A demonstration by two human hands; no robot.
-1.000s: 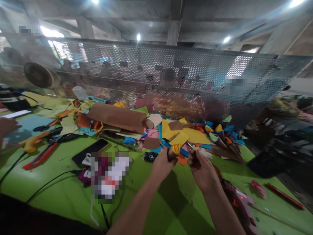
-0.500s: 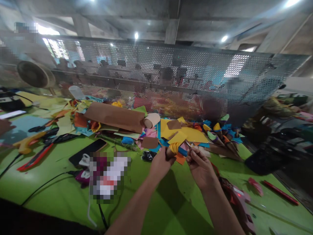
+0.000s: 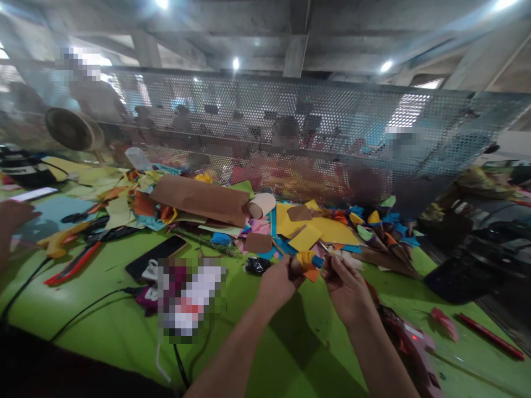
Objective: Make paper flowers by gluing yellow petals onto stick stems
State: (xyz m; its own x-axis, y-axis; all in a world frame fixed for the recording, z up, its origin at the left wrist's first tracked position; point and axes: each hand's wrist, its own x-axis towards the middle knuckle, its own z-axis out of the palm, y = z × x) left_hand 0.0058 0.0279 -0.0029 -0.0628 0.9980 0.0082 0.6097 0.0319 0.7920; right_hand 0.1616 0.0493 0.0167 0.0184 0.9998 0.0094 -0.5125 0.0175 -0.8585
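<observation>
My left hand is closed round a small brown paper roll with a ruffled yellow paper band at its end. A bit of blue paper shows at the tip of the roll, pointing at my right hand. The fingers of my right hand are pinched together just beside that tip. A thin shiny metal tool sticks out from them; its kind is too small to make out. Both hands are above the green table, in front of loose yellow paper sheets.
Behind lie a large brown paper roll and brown cones with coloured paper tips. A pink glue gun and a red pen are at right. Leftward are a phone, a yellow glue gun and another person's hand.
My left hand has tipped the roll toward the right, so its end now faces my right hand and blue paper shows there. Another person's hand shows more at the left edge.
</observation>
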